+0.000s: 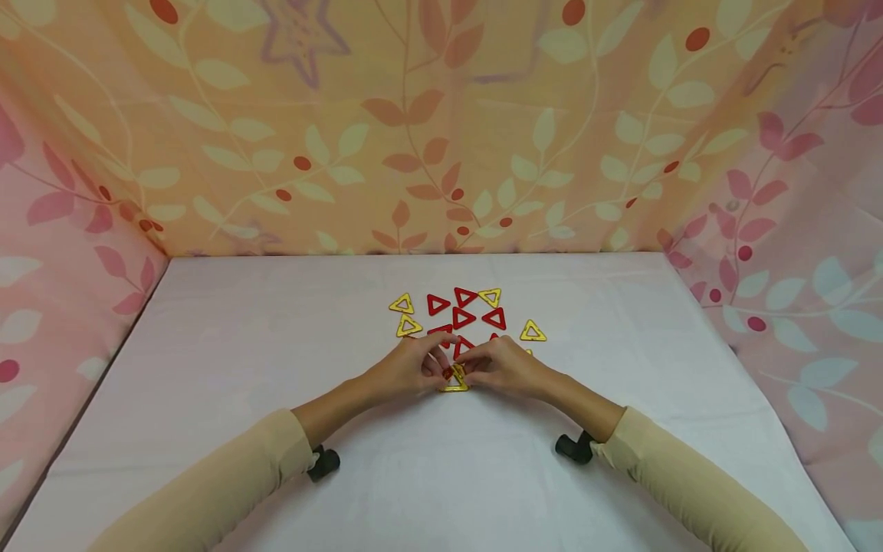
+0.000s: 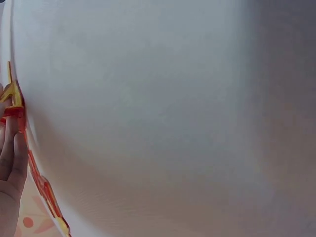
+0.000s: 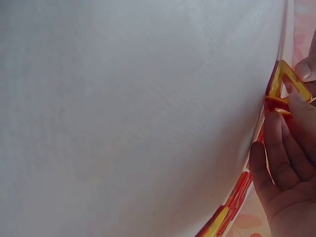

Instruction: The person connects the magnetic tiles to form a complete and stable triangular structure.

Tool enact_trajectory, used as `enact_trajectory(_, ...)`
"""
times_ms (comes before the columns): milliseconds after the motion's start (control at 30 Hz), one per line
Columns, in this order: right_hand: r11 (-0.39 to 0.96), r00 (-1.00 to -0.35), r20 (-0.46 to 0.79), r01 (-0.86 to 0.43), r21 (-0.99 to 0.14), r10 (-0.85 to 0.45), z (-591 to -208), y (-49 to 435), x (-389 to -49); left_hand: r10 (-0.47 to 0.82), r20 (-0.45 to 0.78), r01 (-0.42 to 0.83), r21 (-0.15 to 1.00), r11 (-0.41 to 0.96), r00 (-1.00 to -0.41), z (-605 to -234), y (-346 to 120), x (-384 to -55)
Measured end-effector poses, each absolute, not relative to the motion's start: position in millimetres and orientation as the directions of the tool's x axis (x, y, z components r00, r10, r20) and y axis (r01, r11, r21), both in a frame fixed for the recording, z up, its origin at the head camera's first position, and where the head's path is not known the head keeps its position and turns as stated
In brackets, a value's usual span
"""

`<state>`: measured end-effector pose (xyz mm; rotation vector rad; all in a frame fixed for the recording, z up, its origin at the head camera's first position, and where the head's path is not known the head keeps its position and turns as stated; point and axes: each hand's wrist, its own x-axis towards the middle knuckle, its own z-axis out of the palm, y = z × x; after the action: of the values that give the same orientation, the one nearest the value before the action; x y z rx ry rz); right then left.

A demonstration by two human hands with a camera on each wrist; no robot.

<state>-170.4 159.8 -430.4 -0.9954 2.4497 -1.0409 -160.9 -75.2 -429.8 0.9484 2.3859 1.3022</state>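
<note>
A yellow triangular frame (image 1: 454, 389) is between the two hands, just above or on the near part of the white tabletop (image 1: 386, 491); I cannot tell whether it touches the cloth. It is tilted up, and a red triangular frame (image 3: 279, 102) meets its lower edge in the right wrist view. The left hand (image 1: 410, 368) pinches the yellow frame from one side, and the right hand (image 1: 507, 368) grasps it from the other, its thumb near the hole. Probably two hands are used so that the joined edges stay aligned and do not fold.

Beyond the fingers lie flat red frames (image 1: 455, 319), in a loose group, with single yellow frames (image 1: 533, 338) around them; perhaps they are kept there to be within easy reach. One yellow frame touches a red one at the far side. Farther behind hangs a leaf-patterned curtain (image 1: 441, 153).
</note>
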Motion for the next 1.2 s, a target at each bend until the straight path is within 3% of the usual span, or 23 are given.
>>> enact_trajectory(1200, 0.496, -0.696, 0.000, -0.512, -0.701, -0.718, -429.6, 158.5, -169.2, 0.619, 0.019, 0.390, 0.792, 0.470, -0.785, -434.3, -73.0, -153.8)
